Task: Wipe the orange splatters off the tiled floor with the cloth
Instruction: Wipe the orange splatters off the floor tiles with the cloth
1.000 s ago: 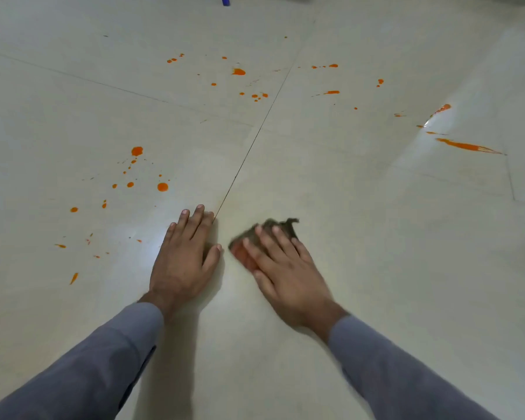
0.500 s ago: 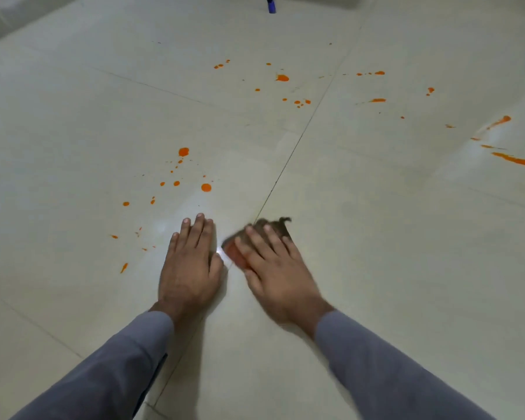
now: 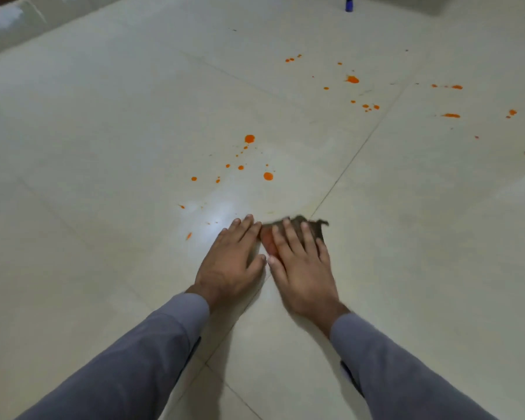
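Here right hand point(image 3: 303, 268) flattens cloth point(image 3: 311, 227) beside left hand point(image 3: 232, 262).

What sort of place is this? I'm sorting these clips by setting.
Probably an indoor room, though which kind is unclear. Large glossy cream floor tiles with thin grout lines fill the view, a wall base runs along the far left, and orange splatters dot the floor.
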